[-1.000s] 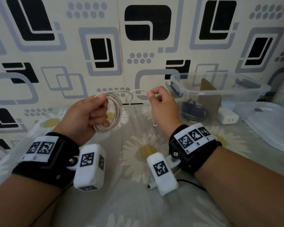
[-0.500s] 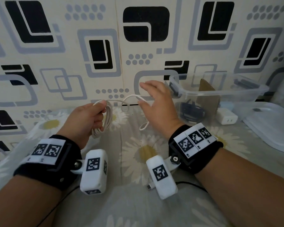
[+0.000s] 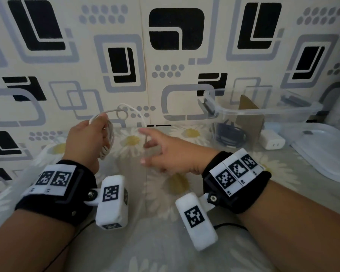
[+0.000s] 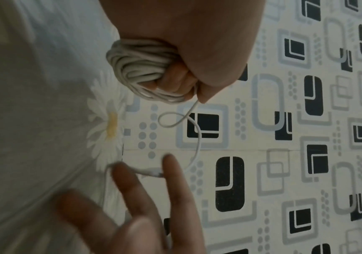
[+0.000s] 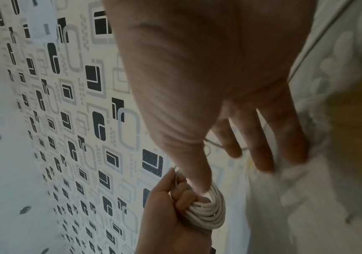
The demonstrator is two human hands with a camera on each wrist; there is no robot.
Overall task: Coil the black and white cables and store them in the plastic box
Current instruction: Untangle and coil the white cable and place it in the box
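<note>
My left hand (image 3: 86,140) grips the coiled white cable (image 3: 108,141) in a fist above the bed; the coil (image 4: 140,68) shows bunched under its fingers. A loose tail (image 3: 134,111) arcs up from the fist and hangs down to its connector (image 4: 151,172), right by my right hand's spread fingers (image 4: 173,171). My right hand (image 3: 148,149) is open beside the coil, its fingers straight (image 5: 262,146), gripping nothing. The clear plastic box (image 3: 267,111) stands to the right by the wall, with the black cable (image 3: 228,134) coiled inside.
A brown cardboard piece (image 3: 247,118) leans in the box. A white charger (image 3: 271,142) lies beside it, and the box's clear lid (image 3: 322,154) lies at the far right. The patterned wall (image 3: 165,55) rises just behind the daisy-print sheet (image 3: 145,242).
My right hand let go of the cable tail, opened its fingers and dropped down toward the coil. My left hand turned the coil edge-on and lifted it slightly.
</note>
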